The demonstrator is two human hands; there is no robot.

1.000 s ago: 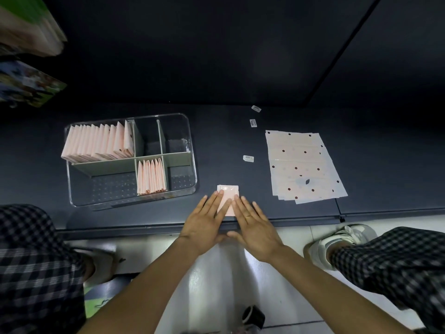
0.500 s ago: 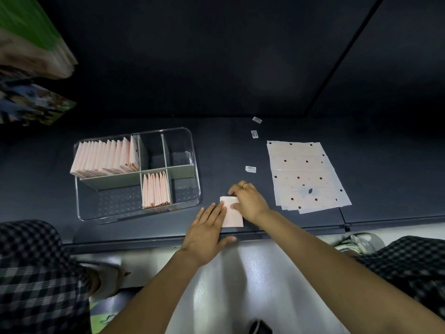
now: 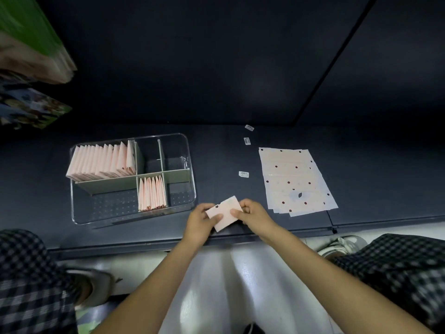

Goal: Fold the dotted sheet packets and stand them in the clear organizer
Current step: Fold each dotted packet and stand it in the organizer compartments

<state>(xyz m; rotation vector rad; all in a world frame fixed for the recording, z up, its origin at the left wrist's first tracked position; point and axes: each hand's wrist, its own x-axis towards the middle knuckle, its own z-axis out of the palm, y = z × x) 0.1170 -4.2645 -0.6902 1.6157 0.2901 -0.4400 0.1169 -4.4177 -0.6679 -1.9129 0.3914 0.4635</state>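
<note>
Both hands are holding one folded packet (image 3: 225,213) just above the near edge of the dark table (image 3: 240,153). The left hand (image 3: 201,224) is pinching the packet's left end, thumb on top and fingers curled beneath. The right hand (image 3: 251,213) is pinching its right end in the same way. The packet is lying tilted, just right of the clear organizer (image 3: 190,150). Folded packets are standing in two organizer compartments: a long row (image 3: 101,162) at rear left and a short row (image 3: 151,194) at front centre. A stack of flat dotted sheets (image 3: 296,180) is lying to the right, apart from the hands. Three small labels (image 3: 243,174) are lying between organizer and stack.
</note>
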